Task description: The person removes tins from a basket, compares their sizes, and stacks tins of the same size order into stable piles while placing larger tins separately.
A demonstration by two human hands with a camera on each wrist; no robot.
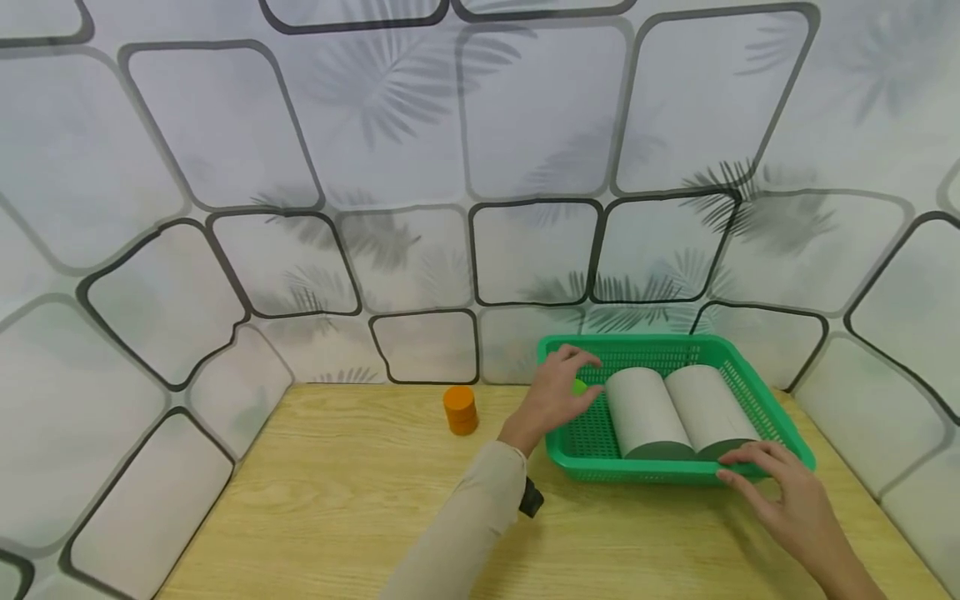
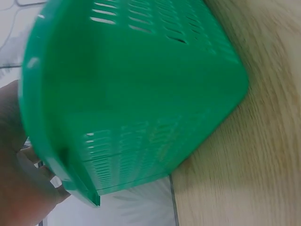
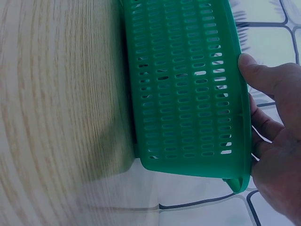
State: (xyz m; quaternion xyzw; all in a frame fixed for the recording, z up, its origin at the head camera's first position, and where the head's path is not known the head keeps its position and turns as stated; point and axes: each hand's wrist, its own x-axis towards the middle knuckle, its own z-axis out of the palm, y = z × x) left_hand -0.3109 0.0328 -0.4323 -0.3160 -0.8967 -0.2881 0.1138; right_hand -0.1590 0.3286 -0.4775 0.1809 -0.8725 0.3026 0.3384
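Note:
A green plastic basket point(image 1: 645, 469) with slotted walls stands at the right of the table. Two white cylinders point(image 1: 647, 408) lie side by side in it. My left hand point(image 1: 553, 390) reaches over the basket's left rim, thumb and fingers apart and bent. Between them shows a small bright green thing point(image 1: 579, 387), largely hidden by the hand. My right hand point(image 1: 787, 492) pinches the front rim near the right corner. In the right wrist view, the thumb of that hand point(image 3: 277, 108) lies on the rim, with the other fingers around its far side.
An orange cylinder, perhaps stacked discs point(image 1: 461, 410), stands on the wooden table point(image 1: 337, 483) left of the basket. A patterned wall covering point(image 1: 405, 258) rises behind the table and along both sides. A black device point(image 1: 531, 498) shows under the left wrist.

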